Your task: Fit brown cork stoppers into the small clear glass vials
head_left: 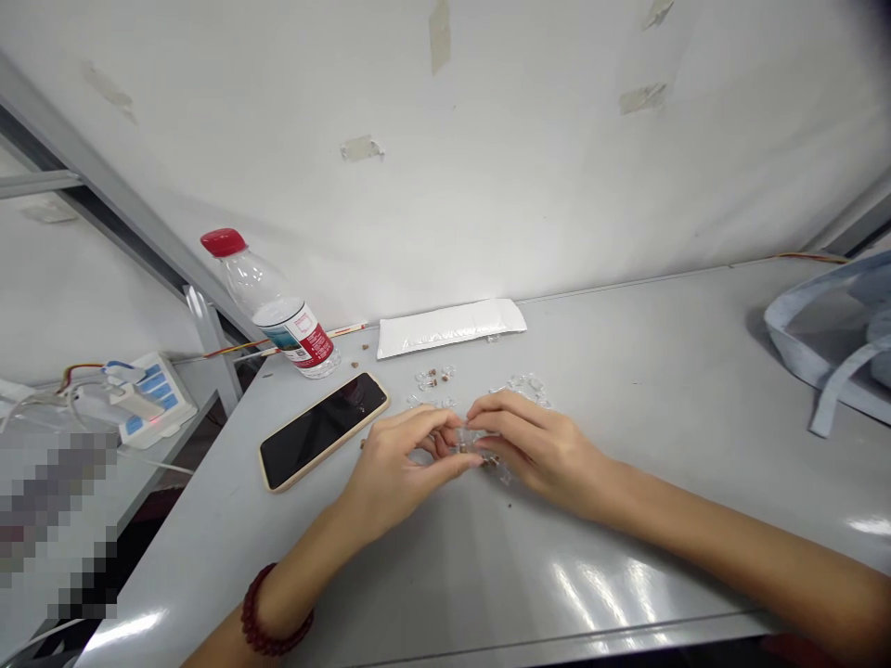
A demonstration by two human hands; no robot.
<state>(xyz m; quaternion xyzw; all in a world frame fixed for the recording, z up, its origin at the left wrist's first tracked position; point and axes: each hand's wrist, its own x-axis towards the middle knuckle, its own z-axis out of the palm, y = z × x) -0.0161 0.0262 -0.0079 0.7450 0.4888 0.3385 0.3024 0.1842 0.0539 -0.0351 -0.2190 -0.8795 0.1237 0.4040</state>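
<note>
Both hands meet over the grey table among small clear pieces. My left hand [407, 456] is curled, thumb and fingers pinched around a small clear piece [465, 436]. From the right, my right hand [533, 443] closes its fingertips on the same spot, close to the left fingertips. The piece is mostly hidden between the fingers. Behind the hands lie more clear pieces [530, 385] and small bottle-like clear bits with brown stoppers [432, 378]. Some clear and brown bits also lie under and beside the right fingers.
A phone [324, 431] lies left of my hands, with a red-capped bottle [282, 311] behind it. A white packet [451, 327] rests near the wall. At far left is a power strip [159, 399]; at far right, a pale blue fabric strap [828, 399].
</note>
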